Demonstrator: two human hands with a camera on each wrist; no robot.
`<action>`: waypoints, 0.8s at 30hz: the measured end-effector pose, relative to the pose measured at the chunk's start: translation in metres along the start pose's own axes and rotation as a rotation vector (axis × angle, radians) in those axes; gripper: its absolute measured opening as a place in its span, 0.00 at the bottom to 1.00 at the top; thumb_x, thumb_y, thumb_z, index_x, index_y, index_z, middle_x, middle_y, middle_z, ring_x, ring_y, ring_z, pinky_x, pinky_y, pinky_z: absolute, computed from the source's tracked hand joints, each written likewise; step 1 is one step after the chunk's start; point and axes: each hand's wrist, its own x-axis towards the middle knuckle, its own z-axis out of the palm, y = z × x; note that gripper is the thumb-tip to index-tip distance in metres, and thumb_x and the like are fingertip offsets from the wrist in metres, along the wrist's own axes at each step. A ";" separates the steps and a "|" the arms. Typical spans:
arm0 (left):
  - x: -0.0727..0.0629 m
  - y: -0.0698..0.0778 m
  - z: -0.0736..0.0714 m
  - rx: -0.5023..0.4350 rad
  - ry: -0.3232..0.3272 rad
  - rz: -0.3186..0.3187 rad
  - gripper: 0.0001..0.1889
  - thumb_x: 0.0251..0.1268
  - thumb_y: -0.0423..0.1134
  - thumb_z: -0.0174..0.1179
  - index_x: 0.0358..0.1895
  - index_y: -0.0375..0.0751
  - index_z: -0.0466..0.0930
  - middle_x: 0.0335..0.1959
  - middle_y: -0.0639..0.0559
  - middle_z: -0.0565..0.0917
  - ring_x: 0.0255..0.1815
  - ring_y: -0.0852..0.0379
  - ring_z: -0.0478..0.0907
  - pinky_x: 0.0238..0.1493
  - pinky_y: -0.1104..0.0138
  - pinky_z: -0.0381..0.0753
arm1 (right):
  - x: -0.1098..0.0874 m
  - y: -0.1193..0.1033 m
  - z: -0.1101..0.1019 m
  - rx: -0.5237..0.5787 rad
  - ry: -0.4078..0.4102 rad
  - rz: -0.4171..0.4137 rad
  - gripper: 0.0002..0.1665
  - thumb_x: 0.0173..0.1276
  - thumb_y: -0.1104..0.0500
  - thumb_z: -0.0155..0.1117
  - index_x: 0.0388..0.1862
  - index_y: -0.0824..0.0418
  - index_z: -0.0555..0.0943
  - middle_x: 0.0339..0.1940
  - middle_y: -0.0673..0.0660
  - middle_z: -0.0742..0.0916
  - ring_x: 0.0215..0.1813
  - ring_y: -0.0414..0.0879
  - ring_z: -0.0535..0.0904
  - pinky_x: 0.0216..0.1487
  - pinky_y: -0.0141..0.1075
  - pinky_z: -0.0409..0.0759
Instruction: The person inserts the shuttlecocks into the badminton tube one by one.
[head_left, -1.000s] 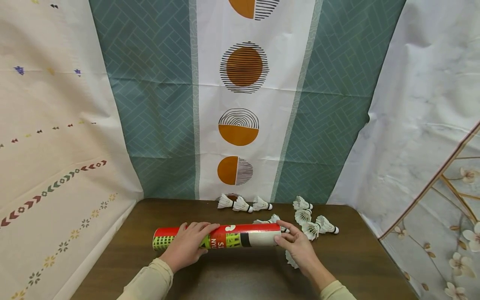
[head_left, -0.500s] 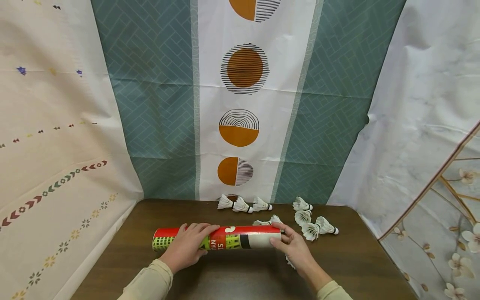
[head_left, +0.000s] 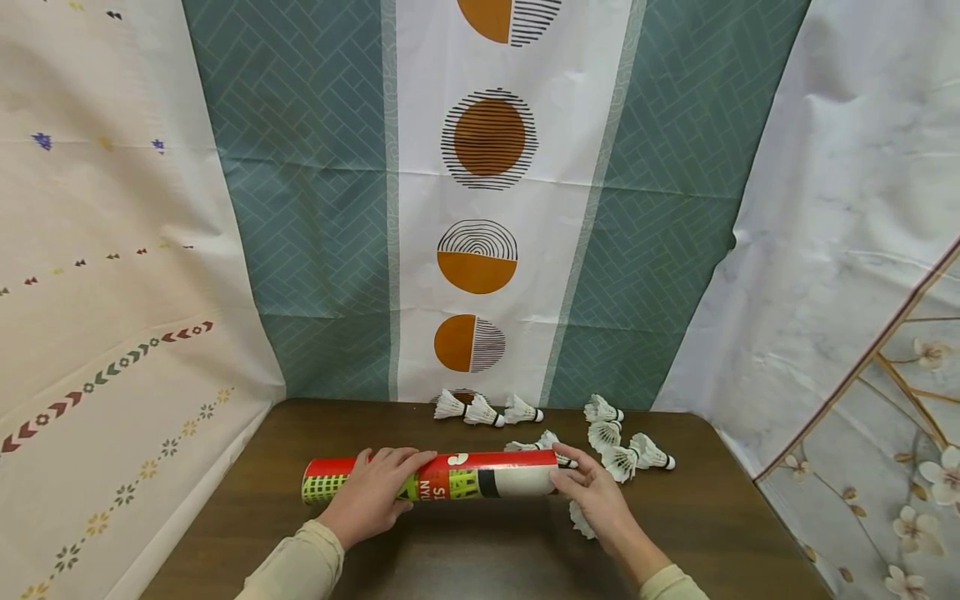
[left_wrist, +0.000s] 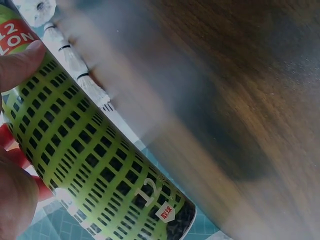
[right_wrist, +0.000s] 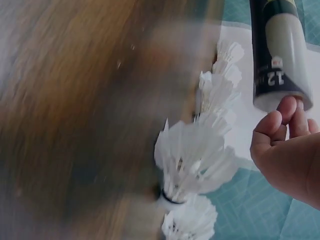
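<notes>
A shuttlecock tube [head_left: 521, 479], red, green and white, lies sideways across my front, raised a little over the table. My left hand [head_left: 371, 492] grips its left half from above; in the left wrist view the thumb [left_wrist: 32, 52] presses the green printed side. At the tube's right end, my right hand [head_left: 600, 496] has its thumb and fingers curled at the rim. In the right wrist view, the fingertips [right_wrist: 287, 106] meet the white end of the tube, where the inside is hidden. Part of a shuttlecock [head_left: 581, 521] shows beneath the right hand.
White shuttlecocks [head_left: 483, 411] lie along the table's back edge. Another group of several shuttlecocks [head_left: 621, 463] lies right of the tube, and one more shuttlecock [head_left: 547, 439] is just behind it. Patterned cloth [head_left: 322, 250] hangs behind the brown table [head_left: 712, 517].
My right thumb and fingers moved left over the tube's end, then back right to its rim. The left hand keeps its grip, and the tube has barely shifted.
</notes>
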 end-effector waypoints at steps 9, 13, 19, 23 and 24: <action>-0.007 -0.009 0.000 -0.002 -0.003 -0.043 0.46 0.52 0.43 0.85 0.76 0.60 0.73 0.68 0.53 0.83 0.69 0.45 0.78 0.70 0.32 0.71 | -0.006 0.007 -0.028 -0.068 0.055 0.039 0.33 0.79 0.53 0.67 0.79 0.57 0.72 0.55 0.62 0.93 0.53 0.42 0.88 0.56 0.41 0.83; -0.011 -0.013 0.000 0.001 0.003 -0.050 0.45 0.52 0.43 0.85 0.76 0.60 0.73 0.67 0.53 0.83 0.69 0.46 0.78 0.70 0.33 0.72 | -0.015 0.013 -0.041 -0.165 0.082 0.055 0.31 0.78 0.51 0.68 0.76 0.58 0.75 0.47 0.60 0.94 0.47 0.43 0.88 0.48 0.37 0.84; -0.016 -0.016 0.002 0.014 0.025 -0.018 0.45 0.53 0.42 0.84 0.76 0.57 0.73 0.66 0.52 0.83 0.67 0.46 0.80 0.67 0.34 0.74 | -0.029 0.017 -0.056 -0.333 0.026 0.023 0.30 0.79 0.52 0.68 0.73 0.65 0.77 0.40 0.61 0.94 0.40 0.46 0.87 0.41 0.36 0.83; -0.018 -0.016 0.002 0.003 0.019 -0.021 0.45 0.53 0.41 0.84 0.76 0.57 0.73 0.66 0.52 0.83 0.67 0.46 0.79 0.67 0.33 0.74 | -0.033 0.020 -0.064 -0.490 -0.026 -0.007 0.32 0.77 0.53 0.69 0.73 0.69 0.76 0.40 0.58 0.95 0.40 0.46 0.90 0.38 0.35 0.83; -0.018 -0.015 0.002 0.002 0.017 -0.022 0.45 0.53 0.41 0.84 0.76 0.57 0.73 0.66 0.52 0.83 0.68 0.46 0.79 0.67 0.33 0.74 | -0.033 0.021 -0.065 -0.540 -0.017 -0.012 0.32 0.76 0.53 0.70 0.72 0.68 0.77 0.40 0.57 0.95 0.40 0.46 0.90 0.37 0.35 0.83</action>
